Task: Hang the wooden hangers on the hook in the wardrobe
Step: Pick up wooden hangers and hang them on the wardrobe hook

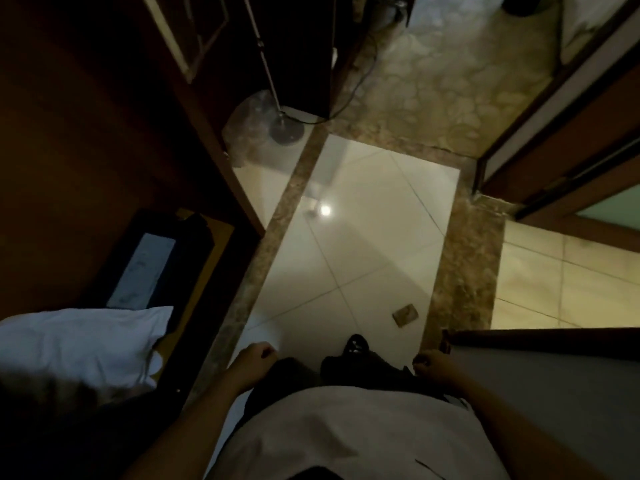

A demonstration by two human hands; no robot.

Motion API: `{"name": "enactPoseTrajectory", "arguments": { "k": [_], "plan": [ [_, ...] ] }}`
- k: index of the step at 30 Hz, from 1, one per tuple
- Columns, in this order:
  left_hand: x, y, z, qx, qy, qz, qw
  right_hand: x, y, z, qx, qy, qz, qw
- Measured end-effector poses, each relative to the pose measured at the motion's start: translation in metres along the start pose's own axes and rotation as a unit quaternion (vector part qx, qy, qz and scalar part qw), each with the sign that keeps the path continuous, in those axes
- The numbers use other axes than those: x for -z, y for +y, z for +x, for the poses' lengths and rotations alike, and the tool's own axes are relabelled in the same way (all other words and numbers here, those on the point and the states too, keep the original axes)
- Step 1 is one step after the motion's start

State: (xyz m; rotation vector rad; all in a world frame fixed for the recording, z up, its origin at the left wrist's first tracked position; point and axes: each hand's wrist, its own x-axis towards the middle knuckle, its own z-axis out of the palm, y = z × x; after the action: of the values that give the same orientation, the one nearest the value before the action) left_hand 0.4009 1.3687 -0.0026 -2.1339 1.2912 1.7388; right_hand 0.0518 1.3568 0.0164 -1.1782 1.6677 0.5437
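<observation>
I look straight down at the floor. My left hand (254, 358) hangs at my side with its fingers loosely curled and nothing in it. My right hand (433, 365) hangs the same way on the other side, also holding nothing. No wooden hanger and no hook show in this view. The dark wooden wardrobe (86, 150) stands to my left, its inside in shadow.
A white pillow (83, 341) lies at the lower left beside a dark case with a pale panel (145, 271). A lamp base (286, 130) with its cable stands ahead by a dark cabinet. A small brown object (404, 315) lies on the white tiles. A door frame (554, 140) is at right.
</observation>
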Motion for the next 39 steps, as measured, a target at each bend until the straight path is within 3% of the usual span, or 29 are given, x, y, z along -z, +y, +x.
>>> {"name": "enactPoseTrajectory", "arguments": {
  "k": [8,18,32,39],
  "plan": [
    [-0.032,0.067,0.035,0.012,0.001,0.087,0.996,0.049,0.056,0.005,-0.011,0.027,0.062,0.998],
    [-0.02,0.15,0.082,-0.001,-0.026,0.138,0.99,0.118,0.056,0.047,-0.001,0.03,0.107,0.994],
    [0.097,0.324,0.201,-0.048,-0.038,0.157,0.986,0.357,-0.067,0.144,0.09,0.154,0.188,0.966],
    [0.145,0.424,0.257,-0.078,-0.035,0.197,0.977,0.406,-0.054,0.157,0.034,0.158,0.257,0.953]
  ]
}}
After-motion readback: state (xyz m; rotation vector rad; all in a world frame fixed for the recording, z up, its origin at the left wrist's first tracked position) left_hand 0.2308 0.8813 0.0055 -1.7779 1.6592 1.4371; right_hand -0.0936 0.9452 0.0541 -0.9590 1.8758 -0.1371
